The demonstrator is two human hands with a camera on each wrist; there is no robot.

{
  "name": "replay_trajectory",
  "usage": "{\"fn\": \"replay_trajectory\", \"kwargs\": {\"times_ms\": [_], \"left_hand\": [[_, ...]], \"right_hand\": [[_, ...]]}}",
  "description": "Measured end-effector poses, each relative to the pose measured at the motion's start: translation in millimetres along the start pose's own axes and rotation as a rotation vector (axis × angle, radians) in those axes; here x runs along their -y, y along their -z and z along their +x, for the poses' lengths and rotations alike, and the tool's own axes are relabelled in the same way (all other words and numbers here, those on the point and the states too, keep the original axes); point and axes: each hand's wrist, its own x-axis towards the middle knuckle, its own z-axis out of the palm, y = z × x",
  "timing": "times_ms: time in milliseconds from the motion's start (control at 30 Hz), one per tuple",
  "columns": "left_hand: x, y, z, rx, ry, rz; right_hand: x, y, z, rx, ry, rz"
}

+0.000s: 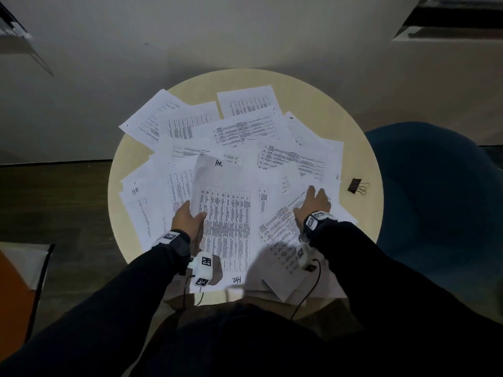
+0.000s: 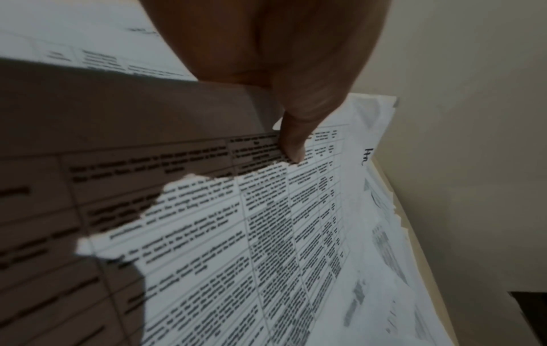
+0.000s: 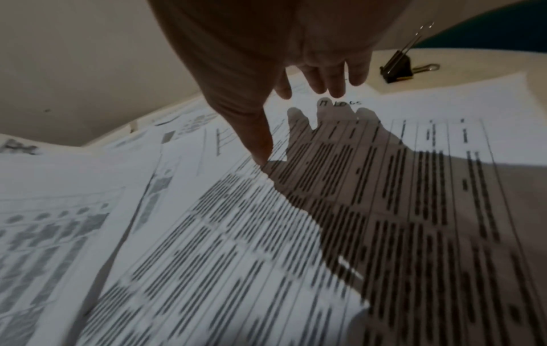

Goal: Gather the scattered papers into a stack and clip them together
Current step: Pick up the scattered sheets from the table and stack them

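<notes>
Several printed white papers lie scattered and overlapping on a round beige table. My left hand grips the left edge of a table-printed sheet marked "HR", its edge curling upward; in the left wrist view the thumb presses on that sheet. My right hand lies over a slanted sheet at the right with fingers straight and spread; in the right wrist view the fingers hover just above the paper. A black binder clip sits on bare table right of the papers.
A dark blue chair stands close to the table's right side. Dark wooden floor shows left of the table, with an orange object at the lower left. Cables hang from both wrist cameras over the near table edge.
</notes>
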Motion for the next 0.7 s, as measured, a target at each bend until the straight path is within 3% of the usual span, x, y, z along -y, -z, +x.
{"fn": "replay_trajectory", "kwargs": {"times_ms": [200,467,567,700], "left_hand": [[-18.6,-4.4,-2.8,0.128,-0.054,-0.125],[-49.8,-13.2,-3.3,0.329,-0.122,0.046],[-56.7,-10.5,-2.2,0.324,-0.148,0.047],[-72.5,-0.4,1.6,0.194,-0.184,-0.135]], "right_hand": [[-24.1,12.2,35.3,0.03,-0.099,0.02],[-26.4,14.1,29.8,-0.016,0.016,-0.009],[-23.9,17.4,28.7,-0.013,0.077,-0.001],[-15.4,21.9,24.7,0.013,0.172,0.098]]}}
